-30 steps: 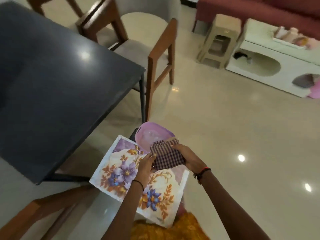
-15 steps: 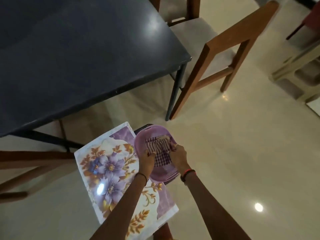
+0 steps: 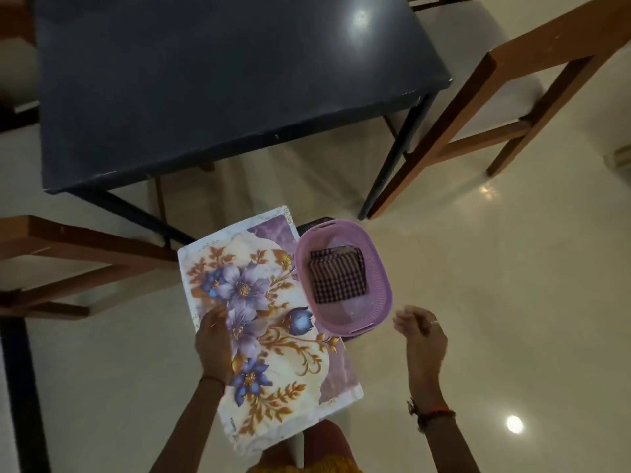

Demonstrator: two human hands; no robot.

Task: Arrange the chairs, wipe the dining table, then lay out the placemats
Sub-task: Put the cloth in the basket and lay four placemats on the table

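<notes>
Placemat, floral print w/ purple-blue blooms & gold leaves on a pale ground, lies flat in front of the person, lower & nearer than the dining surface, not on it. Its long side runs away from the person, tilted a bit left. Left grip is clamped on the mat's left edge, approx. midway along, fingers over the printed side, w/ a dark band at that wrist. Right grip hangs in the air just right of the basket, touching nothing, fingers loosely curled & holding nothing. It has a ring on one finger & red & dark threads at the wrist. Basket is oval, lilac plastic, w/ slotted walls & a handle slot at each end. Its left rim meets the mat's right edge & its near end overlaps the mat. Inside it a folded checked cloth, dark purple & cream, lies flat toward the far end. A dark corner of sth shows between mat & basket on the far side; can't tell what it is. Dining surface is dark, reflects a ceiling light & has black metal legs. A wooden chair w/ pale seat stands at its right side. Another wooden chair is at near left, only partly in view. Floor is glossy cream w/ light spots.
</notes>
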